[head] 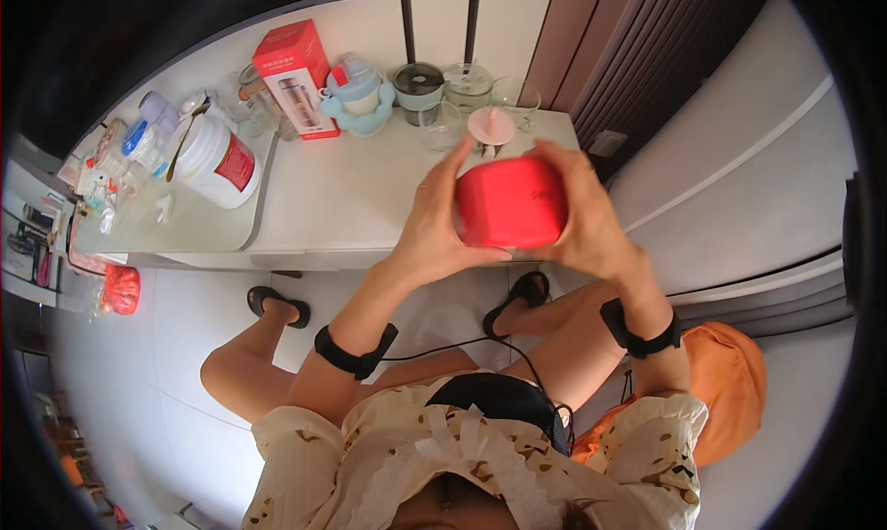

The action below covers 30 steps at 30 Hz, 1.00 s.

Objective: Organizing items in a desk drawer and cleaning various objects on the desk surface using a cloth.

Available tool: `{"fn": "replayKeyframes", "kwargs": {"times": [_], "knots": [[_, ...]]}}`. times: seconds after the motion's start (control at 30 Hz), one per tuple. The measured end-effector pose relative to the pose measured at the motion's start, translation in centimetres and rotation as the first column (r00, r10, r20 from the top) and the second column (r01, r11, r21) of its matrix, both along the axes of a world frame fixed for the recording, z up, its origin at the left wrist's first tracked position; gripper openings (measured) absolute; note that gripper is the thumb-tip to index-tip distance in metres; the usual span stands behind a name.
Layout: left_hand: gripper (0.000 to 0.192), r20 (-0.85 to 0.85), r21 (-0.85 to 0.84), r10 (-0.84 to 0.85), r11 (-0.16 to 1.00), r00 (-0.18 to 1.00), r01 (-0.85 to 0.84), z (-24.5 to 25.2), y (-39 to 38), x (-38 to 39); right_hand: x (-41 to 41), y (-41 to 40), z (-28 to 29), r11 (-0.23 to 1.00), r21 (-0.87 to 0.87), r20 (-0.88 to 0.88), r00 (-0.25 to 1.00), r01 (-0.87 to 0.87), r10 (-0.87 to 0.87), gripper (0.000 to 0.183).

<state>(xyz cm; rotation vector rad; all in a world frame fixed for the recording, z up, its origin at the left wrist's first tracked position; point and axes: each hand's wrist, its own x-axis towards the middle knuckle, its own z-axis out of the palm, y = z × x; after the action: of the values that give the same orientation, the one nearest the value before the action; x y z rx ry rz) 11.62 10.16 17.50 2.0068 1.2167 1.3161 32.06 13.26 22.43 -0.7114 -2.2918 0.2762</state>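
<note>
A red box-shaped object (pixel 511 203) with rounded corners is held up over the front edge of the white tabletop. Dark lettering marks its right side, and slight blur softens its outline. My left hand (pixel 436 218) grips its left side, with the thumb along the lower edge. On the right side, my right hand (pixel 581 208) holds it with spread fingers. Just behind it stands a pink round lid (pixel 491 125) with a knob, beside a clear glass cup (pixel 440 124). Whatever lies under the red object is hidden.
Along the wall stand a red-and-white flask box (pixel 298 79), a light-blue baby cup (pixel 358 97), a dark-lidded cup (pixel 418 86) and clear glass jars (pixel 468 86). Leftward, a white plastic tub (pixel 215 159) with a spoon (pixel 187 142) rests on a glass sheet. A curved white cabinet (pixel 727 156) borders the right.
</note>
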Motion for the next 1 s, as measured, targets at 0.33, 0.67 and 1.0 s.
{"fn": "replayKeyframes", "kwargs": {"times": [0.33, 0.67, 1.0], "knots": [[0.082, 0.132, 0.061, 0.175, 0.981, 0.976, -0.184, -2.1, -2.8, -2.4, 3.7, 4.3, -12.3, 0.921, -0.202, 0.057, 0.943, 0.332, -0.327, 0.085], [0.081, 0.15, 0.043, 0.193, 0.979, 0.97, -0.201, -3.6, -3.6, -2.2, 5.2, 5.7, -18.0, 0.778, -0.222, -0.026, 0.794, 0.587, -0.607, 0.018], [0.074, 0.088, 0.111, 0.412, 0.901, 0.907, -0.42, -3.5, -4.3, -1.0, -7.4, -6.5, -3.4, 0.99, 0.074, 0.089, 0.988, 0.118, -0.124, 0.039]]}}
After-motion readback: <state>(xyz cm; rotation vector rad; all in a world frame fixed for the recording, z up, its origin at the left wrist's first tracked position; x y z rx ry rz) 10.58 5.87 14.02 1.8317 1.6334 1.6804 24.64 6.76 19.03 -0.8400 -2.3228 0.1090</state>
